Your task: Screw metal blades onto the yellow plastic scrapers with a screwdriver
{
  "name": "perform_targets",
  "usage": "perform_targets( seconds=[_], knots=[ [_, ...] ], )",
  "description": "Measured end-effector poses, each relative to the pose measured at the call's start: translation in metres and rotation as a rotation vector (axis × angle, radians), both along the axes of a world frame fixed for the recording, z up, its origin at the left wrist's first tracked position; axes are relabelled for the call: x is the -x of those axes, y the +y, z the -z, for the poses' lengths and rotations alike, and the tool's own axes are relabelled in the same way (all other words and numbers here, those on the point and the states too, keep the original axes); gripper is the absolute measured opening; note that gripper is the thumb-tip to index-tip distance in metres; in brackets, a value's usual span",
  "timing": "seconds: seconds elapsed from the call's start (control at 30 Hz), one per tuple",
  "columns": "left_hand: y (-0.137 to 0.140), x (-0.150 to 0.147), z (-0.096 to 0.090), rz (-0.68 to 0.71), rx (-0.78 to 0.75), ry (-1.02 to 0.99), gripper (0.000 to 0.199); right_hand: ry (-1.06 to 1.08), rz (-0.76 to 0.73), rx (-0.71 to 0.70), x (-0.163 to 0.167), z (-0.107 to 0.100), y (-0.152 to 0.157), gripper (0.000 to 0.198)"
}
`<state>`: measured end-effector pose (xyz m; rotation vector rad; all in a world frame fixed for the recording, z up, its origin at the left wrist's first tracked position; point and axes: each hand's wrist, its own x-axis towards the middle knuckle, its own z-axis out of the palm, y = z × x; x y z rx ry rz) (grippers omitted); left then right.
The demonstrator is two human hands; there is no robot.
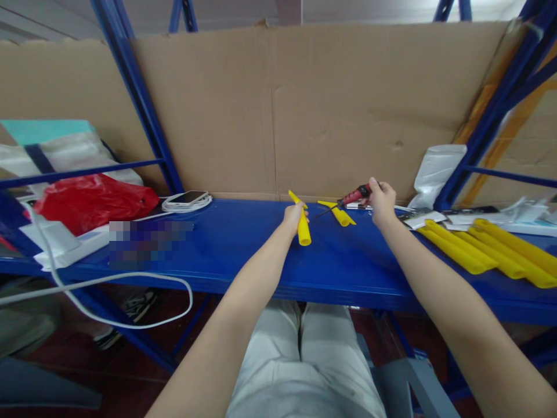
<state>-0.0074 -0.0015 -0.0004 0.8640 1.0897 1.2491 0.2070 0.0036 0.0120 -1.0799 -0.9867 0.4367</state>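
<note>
My left hand (295, 217) is wrapped round a yellow plastic tube (303, 232) with a flared, pointed far end, held over the blue shelf. In my right hand (382, 200) is a red and black screwdriver (355, 195); its thin dark shaft points left and down. Behind that shaft a second yellow tube-like piece (342, 217) lies on the shelf, between my two hands. The screwdriver tip appears apart from the held tube. My fingers hide part of the tube's middle and the end of the screwdriver handle.
Several long yellow pieces (491, 249) lie at the right of the blue shelf (243, 244). A red bag (98, 200), a white power strip (78, 247) and a phone (188, 198) on a coiled cable are at left. Cardboard (331, 104) closes the back; a white cable (143, 276) hangs over the front edge.
</note>
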Motion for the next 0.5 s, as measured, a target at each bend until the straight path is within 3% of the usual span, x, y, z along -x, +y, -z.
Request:
perform_targets(
  seconds=[0.13, 0.5],
  knots=[
    [0.0025, 0.0006, 0.0031, 0.051, 0.012, 0.011, 0.008, 0.106, 0.005, -0.05, -0.0074, -0.0008, 0.0037, 0.045],
    [0.0034, -0.0011, 0.0047, 0.191, -0.015, 0.036, 0.011, 0.093, 0.013, -0.054, -0.0011, -0.0004, 0.0028, 0.044]
  ],
)
